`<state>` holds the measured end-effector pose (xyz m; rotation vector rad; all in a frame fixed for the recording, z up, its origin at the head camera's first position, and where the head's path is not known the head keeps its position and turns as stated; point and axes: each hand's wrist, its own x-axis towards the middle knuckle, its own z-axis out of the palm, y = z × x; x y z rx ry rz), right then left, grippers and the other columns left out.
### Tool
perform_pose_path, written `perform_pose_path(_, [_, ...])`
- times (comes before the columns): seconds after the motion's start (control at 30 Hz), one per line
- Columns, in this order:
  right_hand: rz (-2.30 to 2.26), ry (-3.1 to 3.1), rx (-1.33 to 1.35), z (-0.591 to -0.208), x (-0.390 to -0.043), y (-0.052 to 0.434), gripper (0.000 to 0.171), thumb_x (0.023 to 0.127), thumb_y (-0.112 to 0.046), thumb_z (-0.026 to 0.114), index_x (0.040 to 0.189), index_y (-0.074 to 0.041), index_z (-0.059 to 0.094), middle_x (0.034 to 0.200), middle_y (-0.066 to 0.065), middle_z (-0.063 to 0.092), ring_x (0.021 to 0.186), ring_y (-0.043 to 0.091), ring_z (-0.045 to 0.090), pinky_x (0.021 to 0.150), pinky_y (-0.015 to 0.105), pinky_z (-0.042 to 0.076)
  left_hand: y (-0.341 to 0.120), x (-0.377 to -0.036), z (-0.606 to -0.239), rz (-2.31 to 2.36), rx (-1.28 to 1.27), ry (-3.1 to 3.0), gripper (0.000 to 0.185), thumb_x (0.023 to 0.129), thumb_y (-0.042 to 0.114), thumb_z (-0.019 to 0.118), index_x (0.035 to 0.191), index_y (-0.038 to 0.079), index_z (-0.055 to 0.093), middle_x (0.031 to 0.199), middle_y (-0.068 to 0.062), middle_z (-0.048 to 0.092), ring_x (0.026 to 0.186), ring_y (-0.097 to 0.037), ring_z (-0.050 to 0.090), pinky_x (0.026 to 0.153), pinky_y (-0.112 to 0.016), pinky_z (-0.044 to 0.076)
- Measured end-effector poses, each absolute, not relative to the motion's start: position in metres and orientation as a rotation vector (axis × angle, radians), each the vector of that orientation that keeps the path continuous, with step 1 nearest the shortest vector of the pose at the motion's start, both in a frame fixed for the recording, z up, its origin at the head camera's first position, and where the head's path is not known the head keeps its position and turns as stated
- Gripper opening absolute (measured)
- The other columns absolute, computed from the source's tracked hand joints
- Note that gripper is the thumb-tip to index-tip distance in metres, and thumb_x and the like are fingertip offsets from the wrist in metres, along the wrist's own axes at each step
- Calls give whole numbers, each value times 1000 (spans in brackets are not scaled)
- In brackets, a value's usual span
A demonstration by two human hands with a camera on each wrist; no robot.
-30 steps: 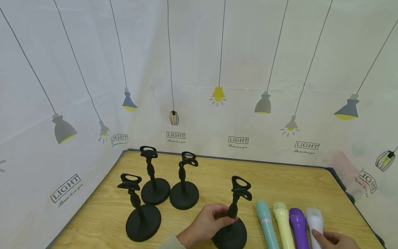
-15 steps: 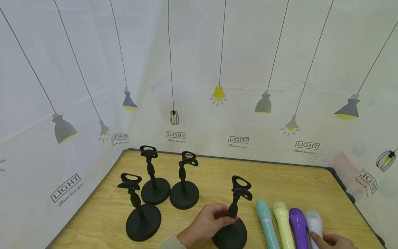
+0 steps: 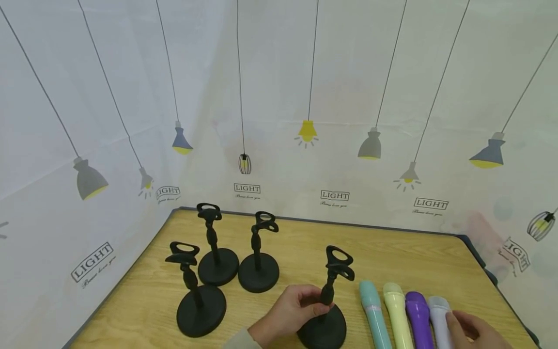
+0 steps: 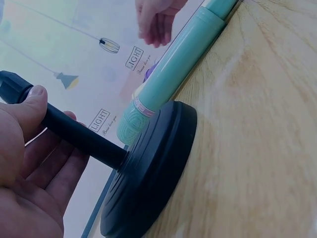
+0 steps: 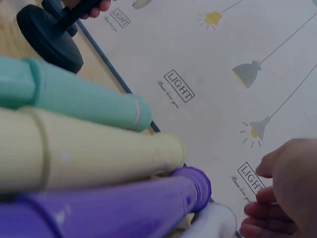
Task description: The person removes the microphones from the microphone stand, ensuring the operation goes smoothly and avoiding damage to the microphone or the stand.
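Your left hand (image 3: pixel 289 312) has its fingers curled round the stem of the black stand (image 3: pixel 326 310), upright on the wooden surface (image 3: pixel 405 261) at the near edge. Just right of it lie 4 microphones side by side: teal (image 3: pixel 373 312), yellow (image 3: pixel 397 315), purple (image 3: pixel 419 320), white (image 3: pixel 439 317). Your right hand (image 3: pixel 472 332) hovers over the white one, fingers loose, holding nothing. 3 more stands (image 3: pixel 218 261) are grouped to the left.
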<state>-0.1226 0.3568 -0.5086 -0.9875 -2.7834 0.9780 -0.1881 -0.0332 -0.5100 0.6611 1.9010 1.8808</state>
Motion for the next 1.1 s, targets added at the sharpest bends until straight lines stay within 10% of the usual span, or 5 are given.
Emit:
perform_pose_path(0.13, [1065,-2631,-800,-497,-124,337,55,108,-39,63,136,8,68,124,29,76,82,11,75,67,20,56,-35,-188,-510,1885,694,1898,27,104,19,74,126,4,77,124,-18,80,111,-5,75,97,-21,60])
perform_pose_path(0.27, [1132,-2575,-571,-489,-123,318,44,107,-31,68,133,4,71,119,24,79,76,-22,51,63,8,49,-36,-189,-511,1880,724,1907,26,104,16,73,127,3,77,125,-19,79,110,-2,74,97,-19,59])
perform_pose_path(0.53, [1346,-2569,-174,-476,-125,281,39,107,-32,71,133,-2,72,117,3,82,96,-16,65,78,9,55,-37,-187,-511,1886,735,1920,26,103,13,74,127,3,76,126,-21,78,110,-1,74,97,-18,59])
perform_pose_path(1.1, [1571,-2368,333,-457,-145,195,22,103,-6,72,124,-10,76,116,2,81,104,-1,74,86,19,61,-36,-184,-512,1910,657,1919,24,103,14,74,127,12,79,123,-12,81,111,-6,76,95,-22,61])
